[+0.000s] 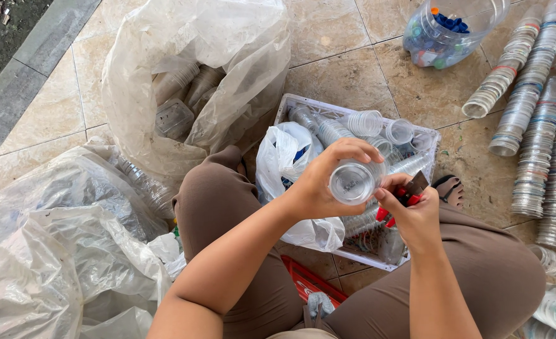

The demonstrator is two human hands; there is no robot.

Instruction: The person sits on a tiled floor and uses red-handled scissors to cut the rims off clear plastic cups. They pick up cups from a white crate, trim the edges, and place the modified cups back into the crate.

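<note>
My left hand [319, 179] grips a clear plastic cup [353, 181], held on its side with its round base facing me. My right hand [413, 216] holds a red-handled cutter [408, 191] whose blade end touches the cup's right side. Both hands hover over a white plastic crate [432, 138] filled with clear cups and bottles. A white plastic bag [284, 154] lies in the crate's left part. My knees in brown trousers frame the crate.
A large clear bag [184, 81] of plastic containers stands at upper left. More crumpled clear bags [58, 251] lie at left. Long stacks of nested cups [535, 138] lie on the tiled floor at right. A clear jar [444, 31] of coloured bottle caps sits at top.
</note>
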